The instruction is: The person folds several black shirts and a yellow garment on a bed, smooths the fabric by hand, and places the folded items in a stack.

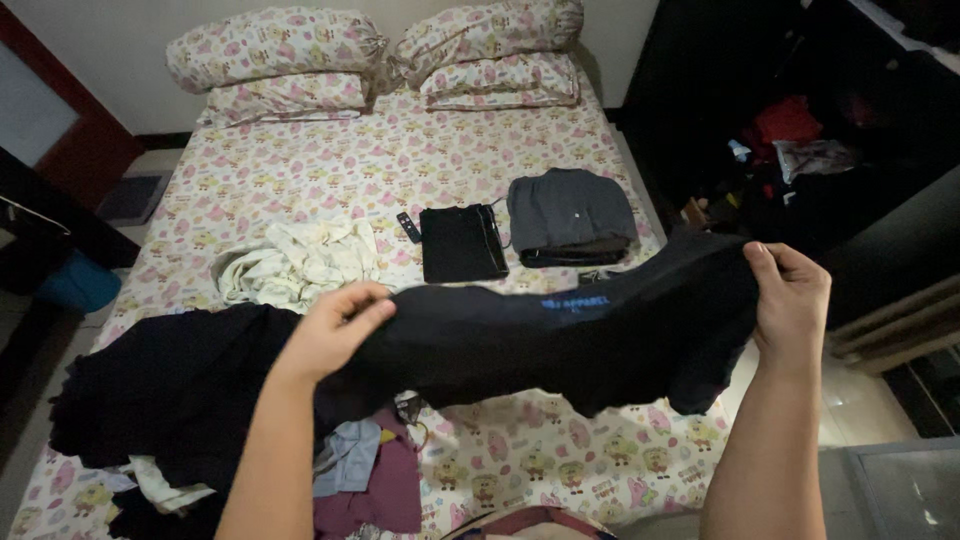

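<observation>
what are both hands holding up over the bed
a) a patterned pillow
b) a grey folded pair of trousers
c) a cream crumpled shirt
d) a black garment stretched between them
d: the left hand and right hand each grip an end of the black garment, stretched out above the patterned bed sheet.

Black garment (560, 335) between both hands (335, 335)

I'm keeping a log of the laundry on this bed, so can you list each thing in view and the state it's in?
black garment: stretched between both hands above the bed
left hand: gripping the garment
right hand: gripping the garment
grey garment: folded
small black garment: folded flat
cream garment: crumpled
dark pile: unfolded heap
pillows: stacked at the head
</observation>
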